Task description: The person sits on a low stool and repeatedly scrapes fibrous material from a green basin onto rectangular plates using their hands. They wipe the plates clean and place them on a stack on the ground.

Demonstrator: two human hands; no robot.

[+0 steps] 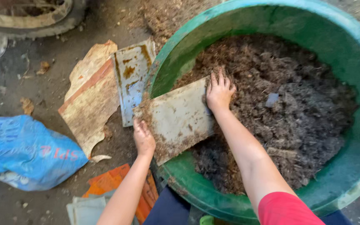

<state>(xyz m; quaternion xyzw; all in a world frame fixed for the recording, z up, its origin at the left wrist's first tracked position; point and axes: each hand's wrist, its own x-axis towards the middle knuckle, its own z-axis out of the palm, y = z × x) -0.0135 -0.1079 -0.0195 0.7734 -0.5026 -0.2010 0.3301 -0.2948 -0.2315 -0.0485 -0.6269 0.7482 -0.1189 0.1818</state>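
The flat board (179,118) looks stiff and fairly light: a thin, rectangular sheet, pale grey-beige, stained and dusted with brown crumbs, its surface dull and probably a little gritty rather than slippery. It seems rigid enough to carry a load of loose material without bending, though the worn edges suggest it could chip or flake if knocked. It lies tilted across the near-left rim of the large green tub (357,37), one end over the floor and the other reaching in over the fill. The edges are the sensible places to take hold, one at each end, which is how it is held here.

The left hand (143,139) closes on the board's lower outer edge, fingers curled over it just outside the tub. The right hand (219,92) lies flat and spread at the board's far inner edge, fingers pressing into the brown, fibrous compost-like mix (280,112), palm touching the board; whether it grips the edge I cannot tell.

The mix looks loose, crumbly and dry to damp, darker toward the right. On the dirty floor (30,83) beside the tub lie a rusted metal sheet (131,81), a torn piece of cardboard (89,104) and a crumpled blue plastic sack (23,152).
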